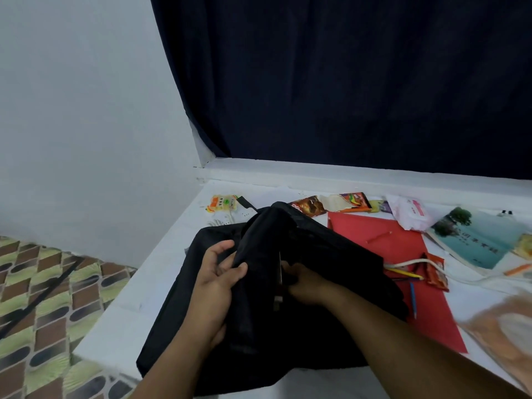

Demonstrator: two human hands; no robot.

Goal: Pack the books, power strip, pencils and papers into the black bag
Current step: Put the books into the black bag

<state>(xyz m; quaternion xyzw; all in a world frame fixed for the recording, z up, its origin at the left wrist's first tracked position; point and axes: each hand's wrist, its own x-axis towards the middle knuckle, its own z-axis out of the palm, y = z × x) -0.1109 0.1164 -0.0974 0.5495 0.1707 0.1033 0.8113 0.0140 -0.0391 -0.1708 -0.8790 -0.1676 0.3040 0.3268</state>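
The black bag point(331, 254) lies on the white surface in front of me. My left hand point(216, 280) grips a raised fold of the bag's fabric between thumb and fingers. My right hand point(305, 283) grips the bag at its opening, its fingertips hidden inside the fabric. A red paper sheet point(403, 249) lies to the right under the bag's edge. Pencils point(408, 274) lie on it, yellow and blue among them. A teal book point(472, 240) rests further right. The white power strip point(230, 218) peeks out behind the bag, and its white cord point(472, 280) runs along the right.
Snack packets point(331, 204) and a pink-white pack point(411, 213) lie along the back ledge by the dark curtain point(345, 82). A yellow packet point(223, 203) sits at the back left. A patterned mat point(43, 298) covers the floor at left. A blurred orange item point(503, 332) is at near right.
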